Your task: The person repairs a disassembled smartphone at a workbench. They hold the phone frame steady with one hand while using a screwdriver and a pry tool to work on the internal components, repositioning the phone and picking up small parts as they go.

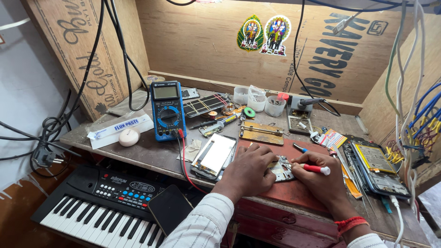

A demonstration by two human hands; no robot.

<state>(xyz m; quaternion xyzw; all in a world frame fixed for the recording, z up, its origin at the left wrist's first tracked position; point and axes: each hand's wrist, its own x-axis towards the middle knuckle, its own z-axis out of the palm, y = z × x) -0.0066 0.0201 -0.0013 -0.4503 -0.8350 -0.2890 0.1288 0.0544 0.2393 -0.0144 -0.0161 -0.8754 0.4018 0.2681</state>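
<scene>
My left hand (250,170) rests on a small phone circuit board (281,169) and pins it down on the red mat (294,190). My right hand (321,181) grips a screwdriver (317,169) with a red shaft and white cap, its tip pointing left at the board. A phone screen panel (215,155) lies face up just left of my left hand. Both hands sit close together at the front of the bench.
A blue multimeter (167,110) with red and black leads stands behind. An opened phone (376,167) lies at the right, plastic cups (257,98) at the back. A keyboard (103,204) and dark phone (169,209) sit below. Cables hang at both sides.
</scene>
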